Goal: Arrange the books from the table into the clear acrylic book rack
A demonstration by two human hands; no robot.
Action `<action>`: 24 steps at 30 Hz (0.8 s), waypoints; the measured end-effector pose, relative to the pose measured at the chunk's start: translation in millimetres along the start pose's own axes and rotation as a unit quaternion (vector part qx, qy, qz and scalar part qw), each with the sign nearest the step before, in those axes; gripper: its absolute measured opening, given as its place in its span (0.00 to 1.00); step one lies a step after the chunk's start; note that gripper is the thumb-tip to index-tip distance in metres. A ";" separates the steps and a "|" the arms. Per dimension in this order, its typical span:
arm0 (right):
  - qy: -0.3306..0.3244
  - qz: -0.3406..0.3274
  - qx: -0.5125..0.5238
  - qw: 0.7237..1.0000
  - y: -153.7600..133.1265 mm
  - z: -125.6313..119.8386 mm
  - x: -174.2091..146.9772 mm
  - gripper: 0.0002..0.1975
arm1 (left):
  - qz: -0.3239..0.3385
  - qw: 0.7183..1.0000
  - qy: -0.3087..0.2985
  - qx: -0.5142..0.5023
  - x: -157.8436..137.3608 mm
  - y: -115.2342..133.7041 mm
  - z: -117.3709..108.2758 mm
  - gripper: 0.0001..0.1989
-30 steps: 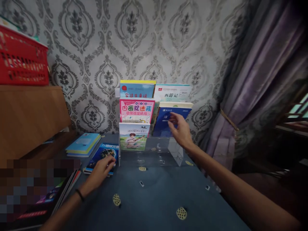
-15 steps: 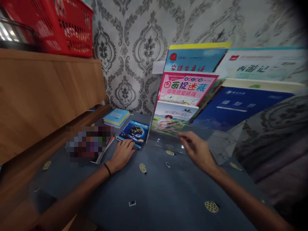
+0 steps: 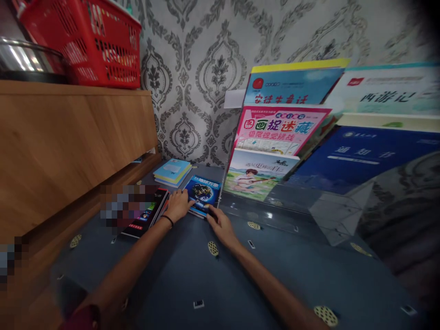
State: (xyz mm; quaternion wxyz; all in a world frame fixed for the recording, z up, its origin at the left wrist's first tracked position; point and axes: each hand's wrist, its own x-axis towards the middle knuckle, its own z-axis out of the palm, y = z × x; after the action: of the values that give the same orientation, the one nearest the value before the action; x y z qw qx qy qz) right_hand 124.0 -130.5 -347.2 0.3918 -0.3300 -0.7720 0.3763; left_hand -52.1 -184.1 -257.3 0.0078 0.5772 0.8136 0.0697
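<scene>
A blue book [image 3: 202, 191] with a globe on its cover lies on the grey tablecloth, with at least one other book seemingly under it. At its left edge is my left hand [image 3: 178, 204], fingers curled along the side and thumb on the cover. My right hand [image 3: 222, 225] grips the near right corner, its fingertips on the cover's edge. Just right stands a clear display rack [image 3: 271, 213] of books. Its front row shows a book with a guitar player [image 3: 261, 174], below a pink book [image 3: 282, 128].
Behind the left hand sits a small stack of light-blue and yellow books [image 3: 173, 170]. Dark books [image 3: 147, 220], partly blurred out, lie left of it. A wooden cabinet [image 3: 75, 133] carries a red basket [image 3: 113, 50] and a metal pot [image 3: 30, 57]. A blue folder [image 3: 364, 158] fills the rack's right side.
My right hand has moved left from the rack's front to the blue book's near right corner. My left hand has shifted from the cover to its left edge. The view has turned slightly.
</scene>
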 end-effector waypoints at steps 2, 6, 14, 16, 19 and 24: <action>0.012 0.000 0.029 1.000 3.3 1.3 -3.5 0.24 | 0.004 1.000 0.006 -0.014 1.5 -2.4 1.2 0.22; 0.017 0.006 0.055 0.998 -0.1 0.6 -10.3 0.29 | -0.009 0.995 0.014 -0.097 7.4 -7.5 2.7 0.19; 0.007 0.006 0.040 0.999 -6.0 -0.6 -15.7 0.32 | -0.060 0.957 0.033 -0.281 27.6 -19.9 -4.2 0.14; 0.009 0.009 0.061 0.998 -7.6 -0.9 -14.9 0.33 | -0.079 0.933 0.031 -0.350 37.8 -19.2 -7.5 0.16; 0.016 0.015 0.126 0.992 -13.8 -0.5 -10.9 0.36 | -0.099 0.883 0.010 -0.459 58.2 -16.3 -15.1 0.16; 0.040 0.056 0.243 0.968 -20.0 3.9 -6.9 0.40 | -0.097 0.808 -0.017 -0.581 86.0 -15.7 -27.4 0.14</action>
State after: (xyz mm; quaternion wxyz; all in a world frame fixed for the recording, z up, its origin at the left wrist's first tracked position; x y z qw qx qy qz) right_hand 119.6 -147.3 -334.4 0.4690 -0.2825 -0.6216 0.5601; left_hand -98.1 -111.2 -226.3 0.3621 0.3837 0.6725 0.5191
